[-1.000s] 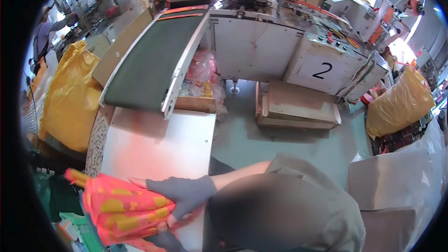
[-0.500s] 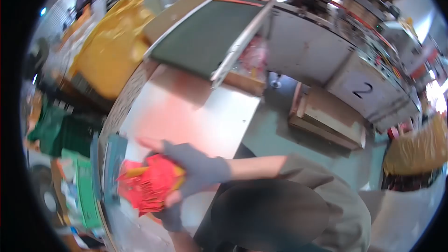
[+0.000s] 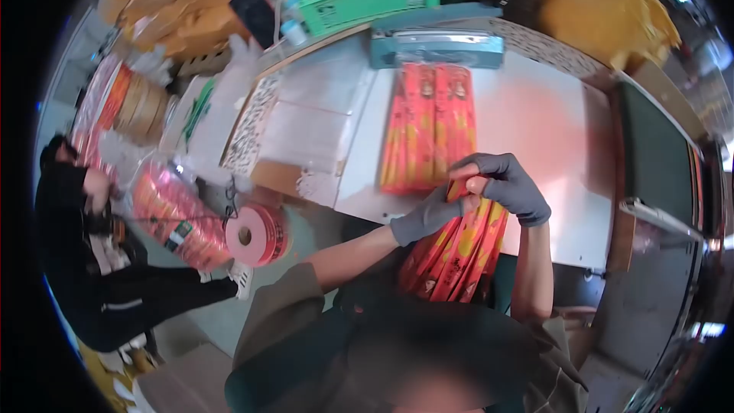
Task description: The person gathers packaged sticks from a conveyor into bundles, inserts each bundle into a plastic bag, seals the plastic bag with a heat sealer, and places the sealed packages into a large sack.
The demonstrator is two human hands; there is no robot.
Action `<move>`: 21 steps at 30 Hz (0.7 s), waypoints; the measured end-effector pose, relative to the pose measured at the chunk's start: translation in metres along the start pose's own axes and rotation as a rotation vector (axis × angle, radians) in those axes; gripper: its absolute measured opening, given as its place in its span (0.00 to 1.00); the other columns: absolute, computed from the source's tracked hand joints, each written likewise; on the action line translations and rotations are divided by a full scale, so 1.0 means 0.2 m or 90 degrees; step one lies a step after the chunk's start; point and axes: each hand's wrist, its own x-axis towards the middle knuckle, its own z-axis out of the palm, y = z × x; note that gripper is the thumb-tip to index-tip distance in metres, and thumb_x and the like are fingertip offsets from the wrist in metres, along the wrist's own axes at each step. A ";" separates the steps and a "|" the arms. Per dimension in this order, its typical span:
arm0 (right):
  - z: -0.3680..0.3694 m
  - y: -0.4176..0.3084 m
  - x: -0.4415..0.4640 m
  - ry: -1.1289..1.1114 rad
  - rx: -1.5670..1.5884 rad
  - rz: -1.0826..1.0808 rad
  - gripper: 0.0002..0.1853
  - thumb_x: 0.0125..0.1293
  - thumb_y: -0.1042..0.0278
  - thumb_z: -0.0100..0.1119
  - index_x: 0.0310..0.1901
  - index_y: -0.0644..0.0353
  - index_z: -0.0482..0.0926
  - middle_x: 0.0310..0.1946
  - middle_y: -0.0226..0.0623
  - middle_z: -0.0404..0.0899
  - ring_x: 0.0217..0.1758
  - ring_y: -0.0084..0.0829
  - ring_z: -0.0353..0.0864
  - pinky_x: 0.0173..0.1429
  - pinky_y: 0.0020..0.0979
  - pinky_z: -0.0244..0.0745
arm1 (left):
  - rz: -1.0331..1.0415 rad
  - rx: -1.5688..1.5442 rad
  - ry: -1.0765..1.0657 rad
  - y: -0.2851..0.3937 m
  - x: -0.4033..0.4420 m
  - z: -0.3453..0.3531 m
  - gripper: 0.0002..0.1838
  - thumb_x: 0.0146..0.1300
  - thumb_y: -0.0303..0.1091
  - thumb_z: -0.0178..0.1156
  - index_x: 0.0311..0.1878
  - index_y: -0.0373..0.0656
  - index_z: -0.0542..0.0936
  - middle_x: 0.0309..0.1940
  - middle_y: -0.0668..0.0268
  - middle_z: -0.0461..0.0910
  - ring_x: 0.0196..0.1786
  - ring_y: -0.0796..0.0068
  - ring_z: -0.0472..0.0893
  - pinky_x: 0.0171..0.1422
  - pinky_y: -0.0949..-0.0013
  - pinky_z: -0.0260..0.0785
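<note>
At the table's front edge both my hands, in grey fingerless gloves, grip the upper end of a bundle of long red-and-yellow packets (image 3: 461, 256). My left hand (image 3: 430, 216) closes on it from the left, and my right hand (image 3: 514, 187) has its fingers curled over the top. The bundle slants down toward my lap, its lower end near my body. Just beyond my hands, a second group of red-and-yellow packets (image 3: 430, 126) lies on the white table (image 3: 547, 118) in a clear plastic bag. Its far end touches a teal bar-shaped device (image 3: 440, 50).
A green crate (image 3: 371, 4) of bottles stands behind the teal device. Clear plastic bags (image 3: 310, 111) lie on the left. A pink tape roll (image 3: 256, 235) and wrapped pink bundles (image 3: 172, 206) are beside a person in black (image 3: 76, 260). A dark green conveyor (image 3: 657, 130) borders the right.
My view has swung left, bringing the bagged packets and the other person into sight. The held bundle, earlier seen end-on near the teal device, now hangs lengthwise at the table's front edge.
</note>
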 end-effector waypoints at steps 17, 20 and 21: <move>0.07 0.04 0.16 0.022 -0.066 0.093 0.10 0.61 0.70 0.60 0.36 0.68 0.84 0.33 0.34 0.83 0.40 0.23 0.78 0.50 0.25 0.71 | 0.082 1.002 0.507 0.20 -0.50 -1.62 0.16 0.64 0.41 0.58 0.45 0.36 0.77 0.38 0.56 0.81 0.42 0.58 0.81 0.47 0.61 0.72; 0.06 0.05 0.14 0.036 -0.060 0.095 0.10 0.61 0.70 0.60 0.39 0.68 0.84 0.34 0.35 0.83 0.40 0.23 0.78 0.51 0.26 0.71 | 0.108 0.744 0.617 0.19 -0.47 -1.66 0.18 0.67 0.46 0.56 0.46 0.39 0.77 0.33 0.60 0.81 0.37 0.65 0.81 0.41 0.66 0.73; 0.05 0.06 0.15 0.041 -0.046 0.091 0.10 0.61 0.70 0.61 0.40 0.68 0.84 0.34 0.35 0.83 0.40 0.23 0.78 0.52 0.26 0.71 | 0.168 0.453 0.608 0.31 -0.46 -1.43 0.18 0.68 0.47 0.55 0.47 0.41 0.76 0.31 0.63 0.80 0.35 0.71 0.81 0.39 0.69 0.72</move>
